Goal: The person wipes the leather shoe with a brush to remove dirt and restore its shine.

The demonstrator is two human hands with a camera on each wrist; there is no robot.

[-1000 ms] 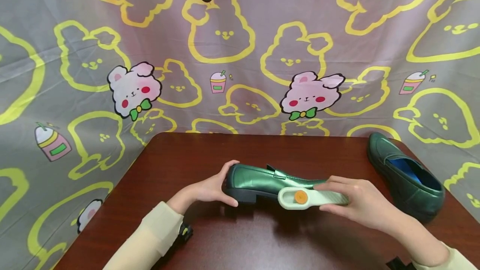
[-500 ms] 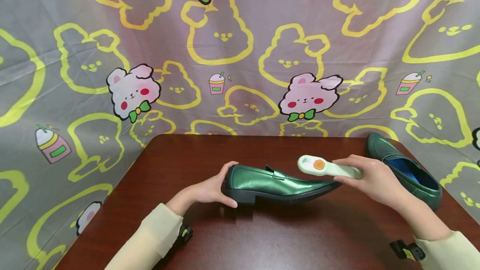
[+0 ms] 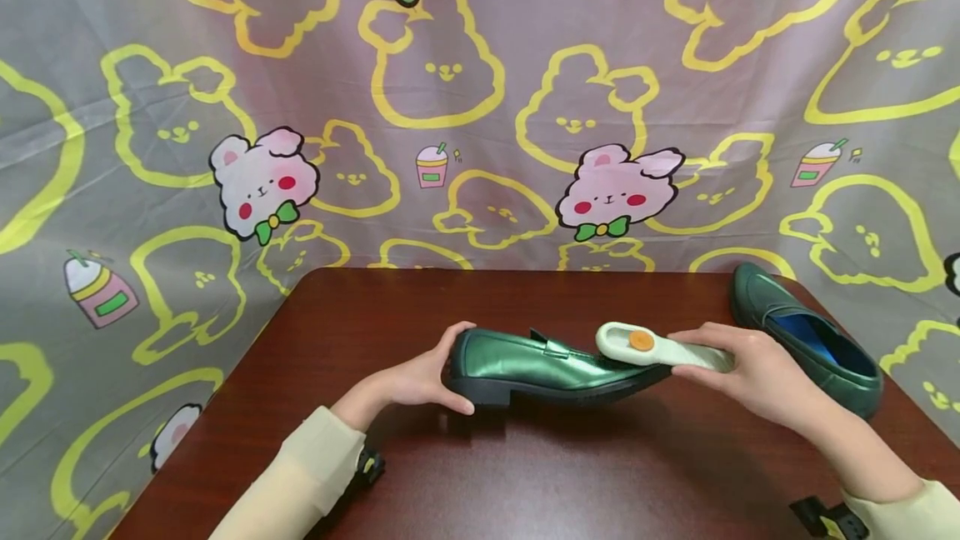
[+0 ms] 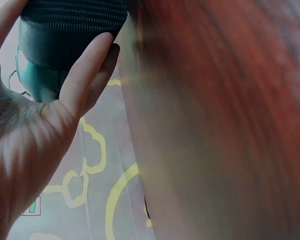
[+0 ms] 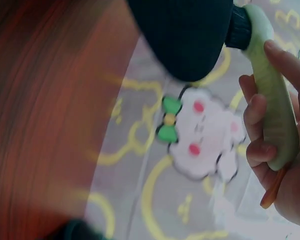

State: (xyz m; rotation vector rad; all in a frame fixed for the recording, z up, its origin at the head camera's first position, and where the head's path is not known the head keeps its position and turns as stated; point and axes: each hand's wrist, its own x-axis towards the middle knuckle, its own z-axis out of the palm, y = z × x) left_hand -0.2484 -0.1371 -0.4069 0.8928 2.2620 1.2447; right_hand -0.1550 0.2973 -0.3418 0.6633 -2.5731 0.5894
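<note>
A shiny green loafer (image 3: 510, 363) is held just above the table in the head view, toe to the right. My left hand (image 3: 420, 375) grips its heel, thumb at the dark heel block (image 4: 72, 42) in the left wrist view. A pale green brush (image 3: 621, 343) with an orange button lies against the top of the toe. Its handle is gripped by my right hand (image 3: 738, 363). Dark bristles (image 5: 238, 27) meet the upper near the toe in the right wrist view, where the dark sole (image 5: 187, 37) faces the camera.
A second green loafer (image 3: 776, 315) with a blue lining stands at the table's right edge. The reddish-brown table (image 3: 420, 482) ends at a patterned cloth backdrop (image 3: 480, 132) behind. A dark wrist strap piece (image 3: 828, 517) shows by the right sleeve.
The brush has risen from the near side of the loafer, passed above the toe, and come down onto the toe's top. My left hand and the loafer have barely moved.
</note>
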